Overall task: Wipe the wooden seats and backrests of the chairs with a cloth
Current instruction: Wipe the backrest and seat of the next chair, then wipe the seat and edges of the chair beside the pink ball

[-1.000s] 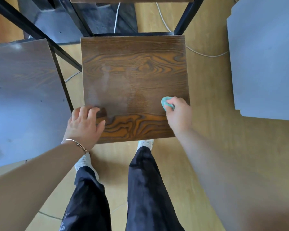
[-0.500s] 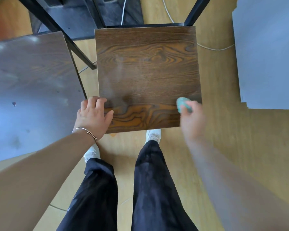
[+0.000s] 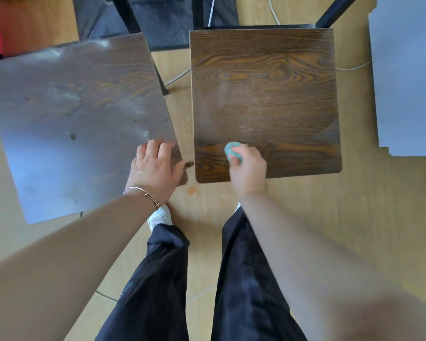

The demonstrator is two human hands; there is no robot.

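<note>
A small green cloth point(image 3: 232, 150) sits bunched on the near part of the right-hand wooden seat point(image 3: 265, 99), close to its front edge and left of centre. The right hand point(image 3: 247, 166) is curled tightly around the cloth, pressing it against the wood. The left hand point(image 3: 155, 169) lies flat with fingers spread on the near right corner of the neighbouring seat point(image 3: 74, 119), holding nothing; a thin bracelet point(image 3: 143, 193) circles its wrist. That left seat looks glossy under glare and stands just beside the right one, a narrow gap between them. Dark trousers point(image 3: 244, 279) and a white shoe point(image 3: 159, 216) show below, on a light wooden floor point(image 3: 354, 217).
</note>
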